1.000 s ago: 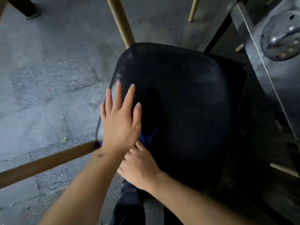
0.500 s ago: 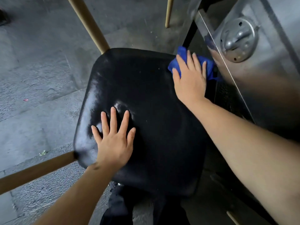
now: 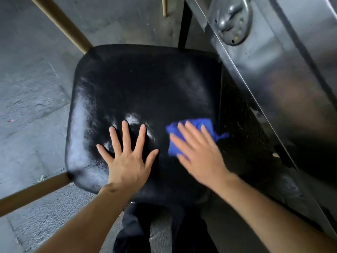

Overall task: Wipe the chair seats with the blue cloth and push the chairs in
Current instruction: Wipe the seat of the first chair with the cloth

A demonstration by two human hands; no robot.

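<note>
Head view, sole camera. Black padded chair seat with a glossy vinyl-like surface [image 3: 145,99] fills the centre, its tan wooden legs [image 3: 62,24] splayed over grey paving, and its right edge sits just under the lip of a metal-clad table [image 3: 273,73].

Left hand [image 3: 127,157] lies flat and released on the near part of the seat, fingers spread, grasping nothing; in my judgement it braces the chair so the wiping stroke does not shift it. Right hand [image 3: 198,154] presses the crumpled blue cloth [image 3: 191,132] against the seat near its right edge, palm down with fingers laid over the fabric rather than clenched (motion blur suggests a stroke in progress). One corner of the cloth trails off towards the table side.

Against the frame half a second earlier: the cloth was at the far right corner of the seat and is now much nearer the person, so the pass runs front-to-back along the right side. The left hand has held much the same spot. Pushing in is not yet begun.
</note>
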